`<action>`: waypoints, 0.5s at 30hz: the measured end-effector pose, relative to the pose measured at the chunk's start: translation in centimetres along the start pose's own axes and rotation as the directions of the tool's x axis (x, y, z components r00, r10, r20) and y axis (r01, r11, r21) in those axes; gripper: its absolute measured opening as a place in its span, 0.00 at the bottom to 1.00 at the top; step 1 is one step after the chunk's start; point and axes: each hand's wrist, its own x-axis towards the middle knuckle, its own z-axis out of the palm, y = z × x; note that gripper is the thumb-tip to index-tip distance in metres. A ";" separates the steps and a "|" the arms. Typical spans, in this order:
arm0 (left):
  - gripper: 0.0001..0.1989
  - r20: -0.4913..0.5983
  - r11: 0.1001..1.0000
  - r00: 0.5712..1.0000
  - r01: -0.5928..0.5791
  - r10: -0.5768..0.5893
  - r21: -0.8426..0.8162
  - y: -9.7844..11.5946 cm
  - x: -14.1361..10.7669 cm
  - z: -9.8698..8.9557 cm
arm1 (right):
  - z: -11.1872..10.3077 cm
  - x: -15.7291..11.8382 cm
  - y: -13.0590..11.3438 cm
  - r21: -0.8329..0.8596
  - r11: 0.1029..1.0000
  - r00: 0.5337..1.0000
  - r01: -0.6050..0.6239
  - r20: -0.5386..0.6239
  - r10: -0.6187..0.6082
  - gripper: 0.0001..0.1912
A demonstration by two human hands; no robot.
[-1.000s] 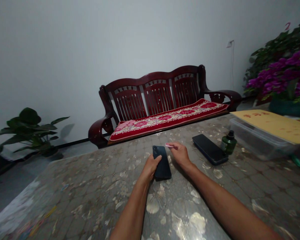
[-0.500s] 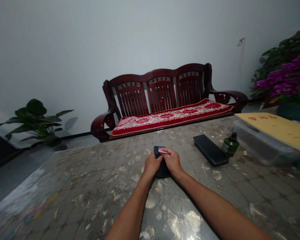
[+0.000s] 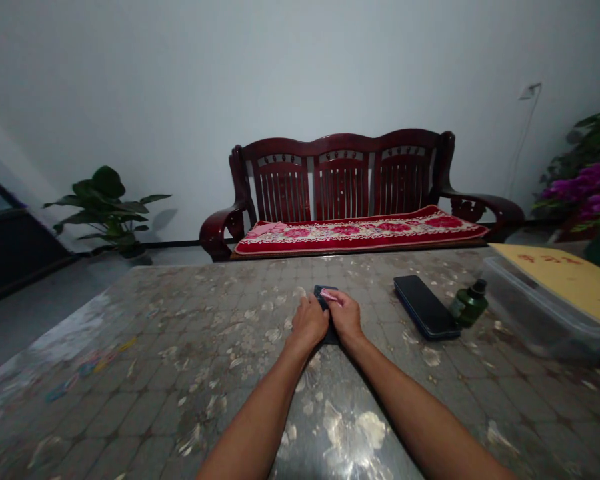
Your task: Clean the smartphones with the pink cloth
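A dark smartphone [image 3: 331,337] lies back up on the table, its camera end [image 3: 320,291] pointing away from me. My left hand [image 3: 310,321] is closed on the phone's left side and covers much of it. Over the upper part of the phone, my right hand [image 3: 347,319] pinches a small pink piece [image 3: 329,295] that looks like a folded cloth. The pink piece is at the camera end; whether it touches the lenses is too small to tell. Both hands hide most of the phone's back.
Right of my hands lie a larger dark phone [image 3: 425,307] and a tilted green bottle [image 3: 469,304]. Beyond them is a clear plastic box [image 3: 535,323] under a yellow sheet [image 3: 565,277]. Colourful bands [image 3: 97,363] lie at left. A wooden bench [image 3: 343,177] stands behind the patterned table [image 3: 195,360].
The camera view has turned, so the bench and other surroundings sit further right. My left hand reaches further over the phone, its fingers more visible. The right hand still pinches the pink piece.
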 end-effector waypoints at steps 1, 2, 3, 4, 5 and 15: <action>0.21 -0.005 1.000 1.000 0.000 0.000 0.003 0.1 -0.1 0.1 | 0.0 0.0 0.0 0.000 1.000 1.000 -0.002 0.004 0.002 0.12; 0.21 -0.009 1.000 1.000 0.000 0.000 0.007 0.2 -0.2 0.1 | -0.1 0.1 0.0 0.000 1.000 1.000 -0.004 0.009 0.004 0.12; 0.21 -0.013 1.000 1.000 -0.001 0.001 0.010 0.3 -0.3 0.1 | -0.1 0.1 -0.1 0.000 1.000 1.000 -0.006 0.013 0.006 0.13; 0.20 -0.016 1.000 1.000 -0.003 0.003 0.014 0.3 -0.3 0.2 | -0.1 0.1 -0.2 0.000 1.000 1.000 -0.006 0.017 0.006 0.13; 0.20 -0.018 1.000 1.000 -0.006 0.006 0.016 0.4 -0.4 0.2 | -0.1 0.1 -0.2 0.001 1.000 1.000 -0.006 0.023 0.006 0.13; 0.18 0.024 0.997 0.997 -0.079 0.079 -0.014 -0.8 -0.8 -0.4 | -0.6 0.0 -0.6 0.011 1.000 0.997 -0.017 0.071 0.016 0.16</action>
